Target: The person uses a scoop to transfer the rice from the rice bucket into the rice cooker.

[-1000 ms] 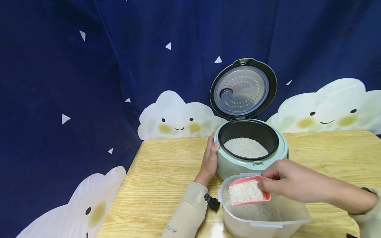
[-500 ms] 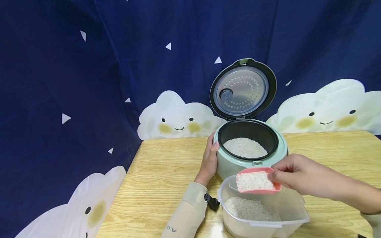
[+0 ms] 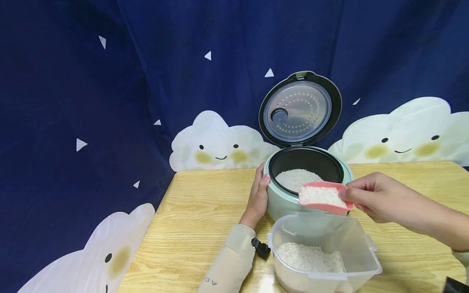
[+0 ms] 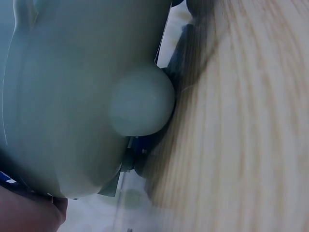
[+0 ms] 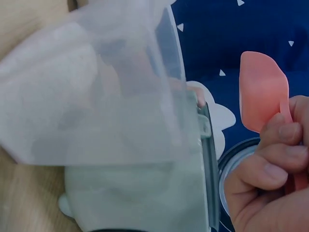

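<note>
A pale green rice cooker (image 3: 287, 205) stands with its lid (image 3: 300, 110) raised; white rice (image 3: 296, 179) lies in its dark inner pot (image 3: 313, 156). My left hand (image 3: 258, 197) rests along the cooker's left side, thumb near the rim. My right hand (image 3: 381, 199) pinches the short handle of a pink scoop (image 3: 327, 207), heaped with rice. The scoop overlaps the cooker's front rim in the head view. Below it stands a clear plastic bin (image 3: 360, 252) partly filled with rice. The right wrist view shows the scoop's underside (image 5: 260, 92) and curled fingers (image 5: 265, 171).
A small black device (image 3: 261, 249) sits at the left sleeve, beside the bin. The wooden table (image 3: 205, 211) reaches back to a dark blue curtain (image 3: 212, 53) printed with white clouds and triangles. A rounded foot (image 4: 142, 101) of the cooker meets the table in the left wrist view.
My right hand has lifted the rice-filled scoop up and rightward, from over the bin to the cooker's front rim. The left hand stays against the cooker.
</note>
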`<control>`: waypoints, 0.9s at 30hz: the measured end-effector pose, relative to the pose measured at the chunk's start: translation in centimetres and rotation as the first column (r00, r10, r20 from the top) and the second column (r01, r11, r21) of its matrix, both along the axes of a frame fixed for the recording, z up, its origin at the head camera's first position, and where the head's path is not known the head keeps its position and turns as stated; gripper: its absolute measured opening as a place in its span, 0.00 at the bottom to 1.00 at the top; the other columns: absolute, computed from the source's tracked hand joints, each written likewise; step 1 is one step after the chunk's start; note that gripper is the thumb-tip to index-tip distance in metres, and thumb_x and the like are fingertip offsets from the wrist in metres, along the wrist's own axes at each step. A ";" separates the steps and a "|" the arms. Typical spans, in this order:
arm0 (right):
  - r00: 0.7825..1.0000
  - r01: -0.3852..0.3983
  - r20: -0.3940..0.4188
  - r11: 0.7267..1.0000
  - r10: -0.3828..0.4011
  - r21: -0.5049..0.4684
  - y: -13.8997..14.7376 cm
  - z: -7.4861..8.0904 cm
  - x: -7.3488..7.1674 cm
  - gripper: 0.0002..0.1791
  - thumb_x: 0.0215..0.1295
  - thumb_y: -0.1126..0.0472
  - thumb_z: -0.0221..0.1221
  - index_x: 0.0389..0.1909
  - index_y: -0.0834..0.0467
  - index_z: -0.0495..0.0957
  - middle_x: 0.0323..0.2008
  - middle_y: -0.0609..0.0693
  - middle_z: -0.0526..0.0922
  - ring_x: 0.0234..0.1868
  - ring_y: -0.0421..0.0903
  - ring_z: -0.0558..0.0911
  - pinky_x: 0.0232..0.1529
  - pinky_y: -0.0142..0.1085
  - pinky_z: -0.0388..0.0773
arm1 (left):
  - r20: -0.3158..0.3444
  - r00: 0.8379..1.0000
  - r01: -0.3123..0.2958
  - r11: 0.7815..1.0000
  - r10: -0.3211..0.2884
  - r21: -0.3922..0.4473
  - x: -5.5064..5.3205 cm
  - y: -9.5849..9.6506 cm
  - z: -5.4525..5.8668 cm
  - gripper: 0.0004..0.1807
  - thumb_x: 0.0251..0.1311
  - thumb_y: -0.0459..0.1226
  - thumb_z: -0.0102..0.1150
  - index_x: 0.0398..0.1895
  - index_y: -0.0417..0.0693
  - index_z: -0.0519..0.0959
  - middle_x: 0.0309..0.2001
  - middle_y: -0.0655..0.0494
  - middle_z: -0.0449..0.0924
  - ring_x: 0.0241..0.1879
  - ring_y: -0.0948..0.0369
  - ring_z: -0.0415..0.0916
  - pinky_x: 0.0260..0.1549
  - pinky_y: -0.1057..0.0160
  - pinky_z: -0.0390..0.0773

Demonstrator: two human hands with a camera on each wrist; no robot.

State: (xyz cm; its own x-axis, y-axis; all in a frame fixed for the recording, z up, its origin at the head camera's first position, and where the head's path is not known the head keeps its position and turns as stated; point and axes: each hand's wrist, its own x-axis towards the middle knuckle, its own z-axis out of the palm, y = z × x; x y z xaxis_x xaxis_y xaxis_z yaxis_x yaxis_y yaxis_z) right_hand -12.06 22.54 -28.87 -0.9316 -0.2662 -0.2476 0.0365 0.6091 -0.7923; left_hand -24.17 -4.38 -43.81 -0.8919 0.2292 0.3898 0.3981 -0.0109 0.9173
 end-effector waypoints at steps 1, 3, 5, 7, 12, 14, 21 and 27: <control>1.000 0.009 -0.005 1.000 -0.009 0.001 0.1 0.2 -0.2 0.16 0.74 0.58 0.52 0.45 0.61 0.86 0.16 0.41 0.61 0.13 0.41 0.55 0.14 0.34 0.55 | -0.001 1.000 0.001 1.000 -0.001 0.000 0.0 0.0 0.0 0.34 0.71 0.50 0.34 0.81 0.61 0.57 0.81 0.56 0.60 0.80 0.54 0.58 0.81 0.47 0.53; 1.000 0.020 -0.009 1.000 -0.020 -0.006 0.3 0.6 -0.6 0.16 0.74 0.58 0.51 0.45 0.63 0.84 0.17 0.42 0.62 0.14 0.41 0.55 0.15 0.34 0.54 | 0.001 1.000 0.001 1.000 -0.001 0.001 0.0 0.0 0.0 0.34 0.71 0.50 0.34 0.81 0.61 0.57 0.81 0.56 0.60 0.80 0.54 0.58 0.81 0.46 0.53; 0.999 0.037 -0.013 0.999 -0.037 -0.002 0.6 0.9 -1.0 0.17 0.75 0.58 0.51 0.47 0.64 0.84 0.19 0.42 0.66 0.14 0.40 0.56 0.15 0.34 0.55 | 0.003 1.000 0.003 1.000 -0.003 0.000 -0.1 0.0 0.0 0.34 0.71 0.50 0.34 0.81 0.61 0.57 0.81 0.57 0.60 0.80 0.55 0.58 0.81 0.47 0.53; 0.998 0.053 -0.023 0.999 -0.052 0.005 0.9 1.2 -1.5 0.18 0.76 0.57 0.51 0.48 0.64 0.84 0.18 0.41 0.64 0.15 0.40 0.57 0.15 0.34 0.55 | 0.003 1.000 0.003 1.000 -0.003 -0.002 -0.1 0.0 0.0 0.34 0.72 0.50 0.34 0.81 0.62 0.57 0.81 0.57 0.60 0.80 0.55 0.58 0.81 0.47 0.53; 0.994 0.087 -0.069 0.995 -0.084 0.040 1.7 1.5 -2.6 0.19 0.78 0.53 0.51 0.41 0.63 0.83 0.14 0.41 0.58 0.15 0.39 0.57 0.15 0.35 0.55 | 0.007 1.000 -0.001 1.000 0.001 -0.010 -0.1 0.0 0.0 0.33 0.72 0.50 0.34 0.81 0.63 0.57 0.81 0.58 0.59 0.80 0.55 0.57 0.81 0.46 0.53; 0.992 0.101 -0.086 0.993 -0.096 0.064 2.1 1.5 -3.1 0.20 0.78 0.52 0.51 0.37 0.63 0.82 0.14 0.41 0.58 0.15 0.38 0.57 0.15 0.35 0.56 | 0.008 1.000 -0.002 1.000 0.002 -0.014 -0.1 0.0 0.0 0.33 0.72 0.50 0.34 0.81 0.63 0.56 0.81 0.58 0.59 0.80 0.55 0.58 0.81 0.46 0.53; 0.985 0.151 -0.116 0.968 -0.130 0.198 3.3 1.7 -5.0 0.22 0.77 0.47 0.52 0.45 0.63 0.82 0.18 0.43 0.64 0.16 0.39 0.61 0.17 0.33 0.60 | 0.006 1.000 -0.002 1.000 0.002 -0.022 0.0 0.0 0.0 0.34 0.72 0.51 0.33 0.81 0.63 0.56 0.81 0.58 0.59 0.80 0.55 0.58 0.81 0.46 0.53; 0.984 0.148 -0.133 0.953 -0.116 0.266 3.7 1.6 -5.9 0.21 0.76 0.48 0.53 0.45 0.63 0.82 0.23 0.45 0.69 0.15 0.39 0.62 0.16 0.34 0.60 | -0.002 1.000 0.009 1.000 -0.009 -0.018 -0.1 -0.1 0.0 0.34 0.72 0.51 0.33 0.81 0.63 0.56 0.81 0.58 0.59 0.80 0.55 0.58 0.81 0.46 0.53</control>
State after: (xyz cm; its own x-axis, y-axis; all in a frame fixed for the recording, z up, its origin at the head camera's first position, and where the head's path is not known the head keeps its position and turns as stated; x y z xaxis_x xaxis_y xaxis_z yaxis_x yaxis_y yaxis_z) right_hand -18.00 26.24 -27.25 -0.9802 -0.0757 -0.1831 0.0504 0.7987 -0.5997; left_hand -24.25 -4.44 -43.77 -0.8892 0.2436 0.3874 0.3998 0.0018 0.9166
